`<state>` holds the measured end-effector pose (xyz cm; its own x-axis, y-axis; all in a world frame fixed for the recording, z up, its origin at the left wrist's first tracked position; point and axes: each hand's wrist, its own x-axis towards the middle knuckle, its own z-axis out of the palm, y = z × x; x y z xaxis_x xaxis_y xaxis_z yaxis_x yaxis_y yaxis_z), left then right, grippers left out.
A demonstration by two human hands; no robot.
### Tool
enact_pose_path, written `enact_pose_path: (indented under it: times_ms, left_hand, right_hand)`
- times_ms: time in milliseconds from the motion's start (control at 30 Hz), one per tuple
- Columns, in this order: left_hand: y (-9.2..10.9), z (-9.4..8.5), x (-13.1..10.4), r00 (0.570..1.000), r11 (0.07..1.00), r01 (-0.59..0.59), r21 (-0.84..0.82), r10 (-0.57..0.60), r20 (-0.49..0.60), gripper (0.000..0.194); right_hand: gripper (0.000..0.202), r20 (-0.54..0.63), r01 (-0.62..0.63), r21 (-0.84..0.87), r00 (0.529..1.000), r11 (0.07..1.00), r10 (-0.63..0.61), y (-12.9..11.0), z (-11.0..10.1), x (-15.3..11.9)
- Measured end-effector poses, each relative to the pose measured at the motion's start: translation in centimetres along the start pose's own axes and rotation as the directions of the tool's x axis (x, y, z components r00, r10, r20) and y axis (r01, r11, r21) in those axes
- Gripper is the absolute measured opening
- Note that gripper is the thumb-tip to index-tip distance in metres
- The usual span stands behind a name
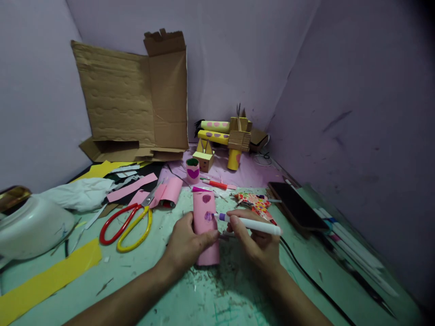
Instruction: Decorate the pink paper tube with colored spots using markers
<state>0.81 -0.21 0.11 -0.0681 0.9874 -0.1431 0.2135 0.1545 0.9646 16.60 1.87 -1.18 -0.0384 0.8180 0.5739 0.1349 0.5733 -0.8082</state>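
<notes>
A pink paper tube point(208, 251) stands out at the middle of the green table, its far end pointing away from me. My left hand point(186, 237) is wrapped round its left side, with the thumb across the front. In my right hand point(256, 235) is a white marker point(260, 226) with a purple collar, gripped between thumb and fingers. Its tip touches the tube at a purple spot point(208, 216). Above that spot is a darker, filled purple spot point(206, 198).
Scissors point(144, 226) with red and yellow handles lie left of the tube. Beyond are a short pink cup point(192, 174), a cardboard box point(118, 95) and yellow tube figures point(234, 158). A phone point(297, 203) and several markers point(360, 253) line the right side; a yellow strip point(50, 283) lies front left.
</notes>
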Motion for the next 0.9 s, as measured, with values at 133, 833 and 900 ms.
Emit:
enact_pose_path:
  times_ms: [133,833,900]
  left_hand:
    - [-0.07,-0.03,0.03,1.0,1.0,-0.001,0.02,0.001,-0.007,0.036]
    - [-0.4,-0.01,0.15,1.0,1.0,-0.017,0.003,0.017,-0.022,0.039]
    - [-0.37,0.02,0.15,1.0,1.0,-0.002,0.018,0.003,-0.014,0.039]
  right_hand:
    - [0.011,-0.003,-0.019,0.023,1.0,1.0,0.019,-0.1,0.14,-0.02]
    - [0.011,0.043,0.026,0.021,0.999,0.999,-0.026,0.0,0.21,-0.14]
    - [0.012,0.053,0.014,0.031,0.999,0.999,-0.015,-0.01,0.24,-0.2]
